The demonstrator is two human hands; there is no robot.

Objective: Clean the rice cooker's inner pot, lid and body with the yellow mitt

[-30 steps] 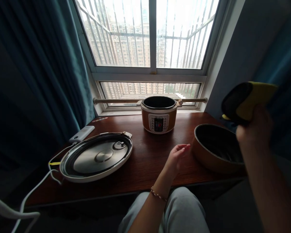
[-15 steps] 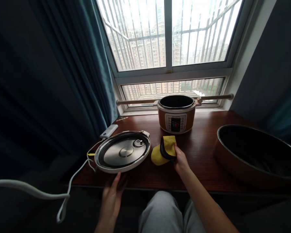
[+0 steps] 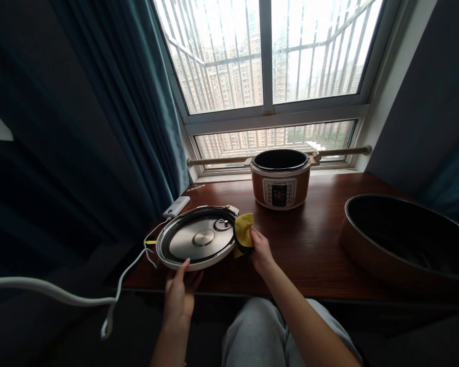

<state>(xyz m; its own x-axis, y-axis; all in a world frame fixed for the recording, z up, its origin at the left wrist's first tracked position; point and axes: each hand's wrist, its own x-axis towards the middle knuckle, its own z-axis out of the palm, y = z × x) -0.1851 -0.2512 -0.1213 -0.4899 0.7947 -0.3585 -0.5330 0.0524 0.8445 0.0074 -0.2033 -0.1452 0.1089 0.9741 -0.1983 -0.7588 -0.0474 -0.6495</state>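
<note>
A round lid [image 3: 191,239] lies with its metal inner side up on the left part of the dark red table. My left hand [image 3: 180,290] grips its near rim, thumb on top and the other fingers underneath, partly hidden. My right hand [image 3: 260,251] is closed on a yellow cloth with a black edge [image 3: 244,232], which is at the right rim of the lid. Behind them stands an orange-brown cooker [image 3: 280,183] with a control panel and an open top.
A large dark round pot [image 3: 405,244] fills the table's right side. A white power bank [image 3: 176,206] with a white cable [image 3: 53,291] lies left of the lid. The table's front edge [image 3: 222,294] is above my knees; a window is behind.
My right hand has moved left with the yellow cloth, from the table in front of the cooker to the lid's right rim. My left thumb has come up over the lid's near rim.
</note>
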